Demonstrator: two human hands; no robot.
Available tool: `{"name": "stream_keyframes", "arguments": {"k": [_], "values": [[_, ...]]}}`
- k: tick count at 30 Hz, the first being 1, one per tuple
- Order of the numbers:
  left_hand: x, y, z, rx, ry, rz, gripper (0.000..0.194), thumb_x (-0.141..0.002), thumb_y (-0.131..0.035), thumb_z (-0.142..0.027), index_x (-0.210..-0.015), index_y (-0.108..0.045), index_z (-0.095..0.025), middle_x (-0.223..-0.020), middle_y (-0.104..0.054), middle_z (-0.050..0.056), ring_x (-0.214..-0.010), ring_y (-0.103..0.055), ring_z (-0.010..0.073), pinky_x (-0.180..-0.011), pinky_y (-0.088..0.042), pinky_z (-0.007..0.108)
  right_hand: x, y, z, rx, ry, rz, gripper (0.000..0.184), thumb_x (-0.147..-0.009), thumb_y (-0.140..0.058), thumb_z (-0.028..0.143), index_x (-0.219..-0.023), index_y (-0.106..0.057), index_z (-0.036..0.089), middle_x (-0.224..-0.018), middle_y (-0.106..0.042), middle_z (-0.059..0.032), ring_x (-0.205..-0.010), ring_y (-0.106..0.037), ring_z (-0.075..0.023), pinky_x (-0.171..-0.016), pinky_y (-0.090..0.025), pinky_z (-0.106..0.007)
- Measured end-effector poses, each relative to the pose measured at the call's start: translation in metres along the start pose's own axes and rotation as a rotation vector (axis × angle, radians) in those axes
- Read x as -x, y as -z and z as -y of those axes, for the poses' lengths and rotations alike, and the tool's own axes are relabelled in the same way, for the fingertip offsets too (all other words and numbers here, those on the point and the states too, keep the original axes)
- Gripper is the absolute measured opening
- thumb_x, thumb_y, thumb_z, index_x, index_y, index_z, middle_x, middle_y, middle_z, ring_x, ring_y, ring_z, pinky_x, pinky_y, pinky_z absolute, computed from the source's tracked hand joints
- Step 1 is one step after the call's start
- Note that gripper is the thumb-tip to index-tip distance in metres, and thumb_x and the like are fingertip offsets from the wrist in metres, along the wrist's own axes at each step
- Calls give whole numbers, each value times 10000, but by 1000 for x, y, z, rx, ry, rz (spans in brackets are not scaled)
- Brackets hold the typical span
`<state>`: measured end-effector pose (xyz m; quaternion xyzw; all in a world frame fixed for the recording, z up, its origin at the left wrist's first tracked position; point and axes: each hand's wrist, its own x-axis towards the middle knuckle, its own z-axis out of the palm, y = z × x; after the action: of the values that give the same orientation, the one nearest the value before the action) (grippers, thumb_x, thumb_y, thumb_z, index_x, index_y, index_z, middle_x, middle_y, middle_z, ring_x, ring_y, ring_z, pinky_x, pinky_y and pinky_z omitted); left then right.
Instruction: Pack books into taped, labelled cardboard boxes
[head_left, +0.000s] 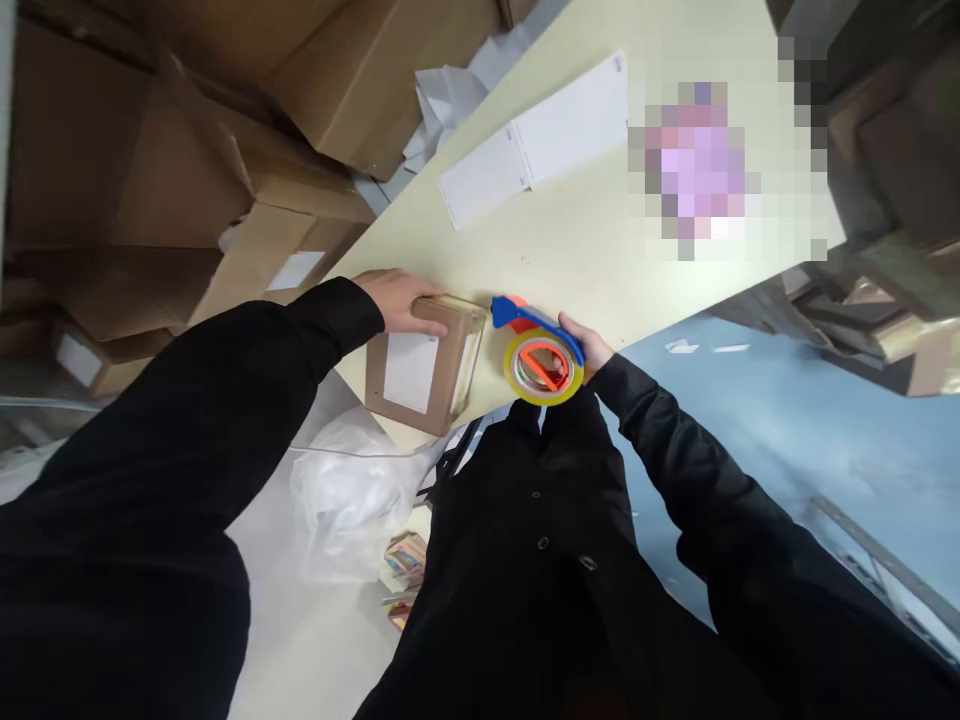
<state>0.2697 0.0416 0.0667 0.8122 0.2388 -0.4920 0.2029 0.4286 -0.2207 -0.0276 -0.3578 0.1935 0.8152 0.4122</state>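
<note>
A brown cardboard box [375, 385] with a white label [410, 370] stands at the near left edge of the table. My left hand [401, 300] grips its far end, thumb on the labelled face and the fingers partly hidden behind. To the right of the box, my right hand [587, 347] is closed round a blue and orange tape dispenser [536, 322]. A roll of yellowish tape [517, 385] sits on the dispenser. The dispenser's blue head points toward the box, with a small gap between them.
Two white paper sheets [574, 120] lie on the pale table [555, 240], and a blurred-out pinkish patch is at its far right. Large open cartons [300, 190] crowd the left. A clear plastic bag [352, 490] hangs below the table's near left edge. More boxes stand at far right.
</note>
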Motion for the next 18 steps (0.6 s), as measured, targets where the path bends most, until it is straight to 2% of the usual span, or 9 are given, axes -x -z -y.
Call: {"name": "stream_keyframes", "arguments": {"k": [2,4,7,9,10,12,15,18], "values": [[6,10,13,82,68,-68,790,-637,-513,-732,-1282,-533,-276,-1181,-630,30,-1079,-570,274,-896,-416,330,-14,-12,32,88,52,-37,539,-856,-399,613,-919,-662,147,-460,-600,-26,-490,-607,-212,-552,-552,-355],[11,14,16,159,127,-192,754,-696,-489,-689,-1313,-500,-255,-1226,-607,38,-1115,-554,263,-918,-413,327,-24,-25,63,135,124,-55,542,-839,-419,635,-951,-648,157,-525,-637,-36,-572,-639,-229,-618,-562,-376],[13,17,4,204,141,-457,784,-756,-501,-594,-1416,-340,-204,-1374,-482,90,-1229,-463,271,-985,-371,359,-28,-41,95,159,193,-51,530,-833,-445,630,-1015,-621,164,-660,-689,-51,-691,-665,-245,-710,-562,-412],[10,19,-10,202,74,-572,818,-764,-525,-560,-1447,-257,-198,-1446,-382,113,-1283,-398,285,-997,-353,379,-25,-48,104,171,204,-52,517,-840,-452,614,-1049,-605,166,-723,-701,-51,-728,-670,-244,-738,-559,-428],[8,19,-16,198,34,-585,803,-768,-526,-555,-1444,-259,-213,-1450,-374,113,-1283,-395,293,-989,-356,388,-22,-50,106,180,207,-57,507,-844,-456,605,-1060,-600,169,-741,-704,-49,-736,-670,-240,-748,-557,-433],[2,19,-25,194,3,-548,723,-780,-508,-565,-1405,-328,-249,-1381,-457,107,-1220,-457,310,-951,-372,412,-17,-52,104,202,217,-80,480,-850,-462,584,-1070,-596,179,-764,-705,-44,-749,-671,-234,-768,-555,-437],[-6,15,-28,183,92,-478,633,-782,-490,-592,-1318,-429,-262,-1175,-596,101,-1079,-545,328,-899,-378,446,-10,-55,93,227,243,-119,438,-859,-468,557,-1076,-595,198,-786,-705,-40,-783,-672,-231,-804,-549,-439],[-8,11,-25,156,169,-456,638,-762,-504,-611,-1280,-452,-243,-1091,-613,117,-1047,-545,349,-882,-363,461,-5,-53,84,234,258,-146,424,-864,-470,543,-1081,-592,200,-809,-705,-48,-814,-670,-230,-828,-546,-439]]}}
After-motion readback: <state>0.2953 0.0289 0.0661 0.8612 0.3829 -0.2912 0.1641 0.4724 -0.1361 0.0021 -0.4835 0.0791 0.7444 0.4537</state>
